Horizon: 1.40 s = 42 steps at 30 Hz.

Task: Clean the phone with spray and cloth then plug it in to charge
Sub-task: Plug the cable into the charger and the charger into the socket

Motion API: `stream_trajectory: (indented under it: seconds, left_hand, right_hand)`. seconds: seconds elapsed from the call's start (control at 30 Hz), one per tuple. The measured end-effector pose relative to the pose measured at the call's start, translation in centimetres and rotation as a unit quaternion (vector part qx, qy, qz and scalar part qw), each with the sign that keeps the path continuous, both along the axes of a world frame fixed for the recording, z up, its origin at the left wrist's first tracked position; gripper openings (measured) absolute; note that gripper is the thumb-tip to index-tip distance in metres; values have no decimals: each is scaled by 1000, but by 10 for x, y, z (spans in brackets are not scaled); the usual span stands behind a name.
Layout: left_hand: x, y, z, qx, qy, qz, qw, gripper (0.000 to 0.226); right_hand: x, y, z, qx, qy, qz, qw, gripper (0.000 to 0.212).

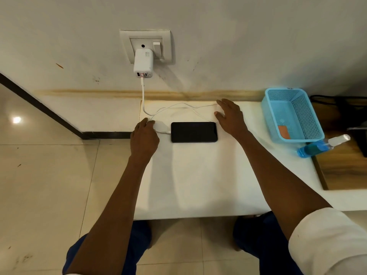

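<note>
The phone [194, 132] lies flat and screen-up on the white worktop [198, 175], its long axis running left to right, parallel to the wall. Its screen is dark. A white cable [143, 92] enters its left short end; from there the cable loops back across the worktop behind the phone and climbs to a white charger [143, 62] seated in the wall socket [147, 46].

The left hand [144, 135] rests just beside the phone's left end, fingers curled down over the white plug piece there; whether it grips the plug or only touches it cannot be told, since the fingers hide the contact. The right hand [230, 116] lies just beyond the phone's right end, fingers spread and relaxed, its fingertips over the slack of the cable; contact is unclear.

Well to the right stands a blue basket [278, 132] with an orange-and-blue item in its bottom, too small to identify. Just in front of the basket lies a spray bottle [321, 146] of blue liquid, on its side. Dark items at the right edge are cut off.
</note>
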<state>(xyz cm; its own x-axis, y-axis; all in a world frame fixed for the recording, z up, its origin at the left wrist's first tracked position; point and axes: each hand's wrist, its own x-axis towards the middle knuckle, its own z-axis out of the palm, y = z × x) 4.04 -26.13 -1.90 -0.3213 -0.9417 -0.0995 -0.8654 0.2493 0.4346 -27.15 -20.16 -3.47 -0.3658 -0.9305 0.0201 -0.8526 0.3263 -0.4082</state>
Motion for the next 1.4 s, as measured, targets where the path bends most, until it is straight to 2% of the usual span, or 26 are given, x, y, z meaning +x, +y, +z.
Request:
stream_trajectory:
  seconds: [0.07,0.27,0.4,0.47,0.6,0.67,0.83,1.13,1.4]
  left_hand:
    - [0,0,0,0,-2,1,1000,42]
    - [-2,-1,1,-4,-6,0,1000,41]
    - [-1,2,3,0,-6,3,1000,42]
    - [-1,3,4,1,-8,5,1000,42]
    - [1,3,5,-4,-4,17,1000,43]
    - [2,1,7,-11,1,33,999,44]
    - [9,-3,12,-7,-31,77,997,50]
    - [19,-9,10,20,-13,105,994,55]
    - [24,-13,7,33,8,111,993,51]
  right_hand:
    - [-2,-3,2,-3,-19,-7,1000,47]
    - [5,16,9,-105,-124,-91,983,37]
    - [19,43,4,-128,-118,-48,984,38]
    - [27,52,1,-103,-115,-26,988,49]
    - [38,63,-6,1,-83,19,996,94]
    - [39,65,-9,19,-55,37,998,102]
    - [40,64,-9,21,16,53,998,92]
    - [40,56,-7,13,15,70,997,94]
    - [46,43,-7,19,29,84,996,93]
